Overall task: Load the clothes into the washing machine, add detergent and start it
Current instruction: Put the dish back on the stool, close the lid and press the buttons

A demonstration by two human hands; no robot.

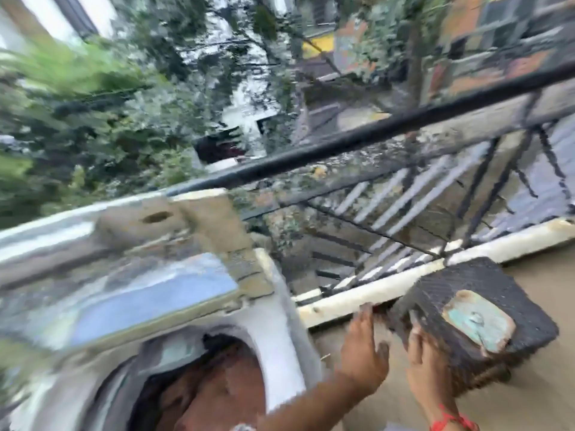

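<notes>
The whole view is tilted and smeared by motion blur. At lower left stands a white top-loading washer, its lid raised and leaning back, with a bluish glass panel in it. The round drum opening sits below the lid, and reddish-brown clothes lie inside it.

To the right of the washer, a dark woven basket is tipped on the tan floor, just beside a white kerb. A pale turquoise rectangular patch shows on the basket's upward face.

Both hands reach toward the basket's near edge. The left hand is spread flat with straight fingers, its fingertips at the basket's left corner; blur hides whether they touch. The right hand lies against the basket's near side with fingers extended upward along it, holding nothing in a curl. A red thread band circles the right wrist. The 2 hands are near each other but apart.

Behind the kerb a black metal railing runs diagonally, with green foliage and buildings beyond it.
</notes>
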